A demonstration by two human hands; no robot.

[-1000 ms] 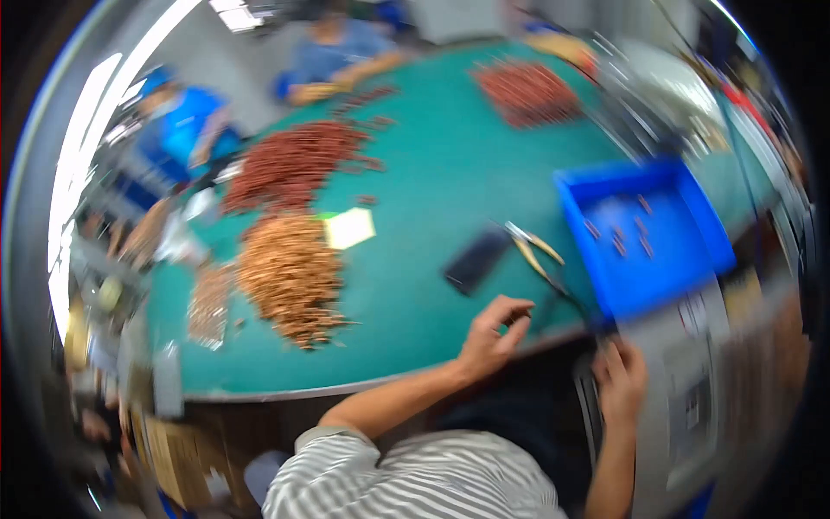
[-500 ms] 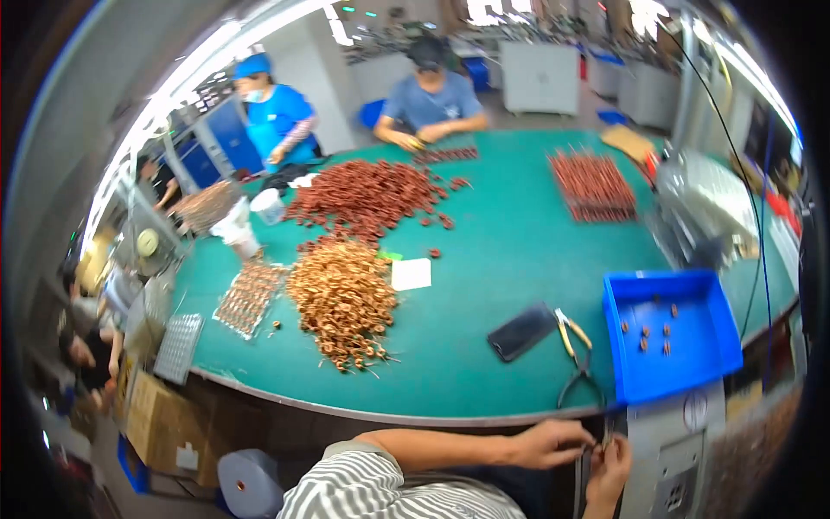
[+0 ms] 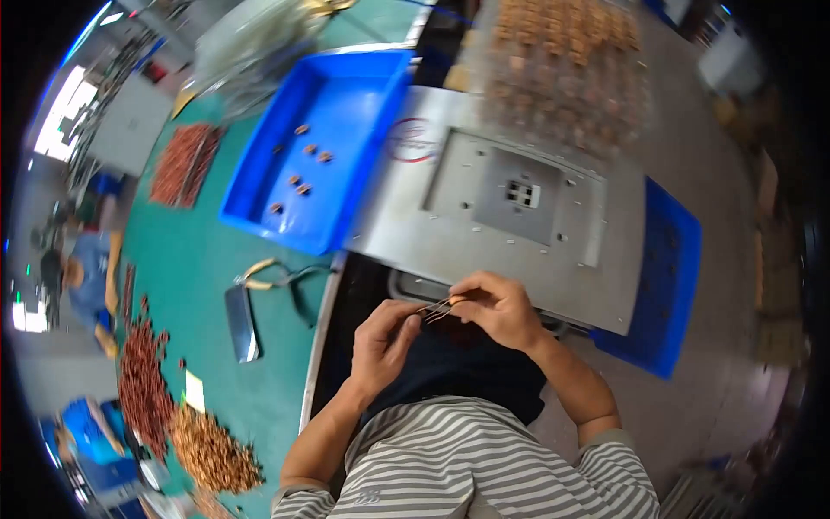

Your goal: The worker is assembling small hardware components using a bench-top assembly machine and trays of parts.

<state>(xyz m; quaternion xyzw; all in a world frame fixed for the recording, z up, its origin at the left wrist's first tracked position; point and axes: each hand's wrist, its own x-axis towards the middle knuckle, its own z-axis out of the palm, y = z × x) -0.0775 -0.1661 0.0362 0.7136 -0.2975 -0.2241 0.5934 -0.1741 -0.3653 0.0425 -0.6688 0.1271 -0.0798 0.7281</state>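
One half-hidden coil [image 3: 456, 300], right hand [image 3: 501, 310] pinching it, left hand [image 3: 381, 340] pinching its wires [image 3: 439, 309]

From the right hand [image 3: 503, 313], twelve o'clock is open over the steel plate [image 3: 415, 225], as far as the packs [image 3: 566, 86]. From the left hand [image 3: 380, 342], the bin [image 3: 350, 173] walls off eleven; pliers [image 3: 288, 278] at ten and phone [image 3: 242, 324] at nine obstruct; bare table [image 3: 272, 398] at eight lies open until the orange pile [image 3: 212, 450].

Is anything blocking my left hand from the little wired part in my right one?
Nothing visible: your left hand sits right at the wire leads of the small part, which your right hand holds.
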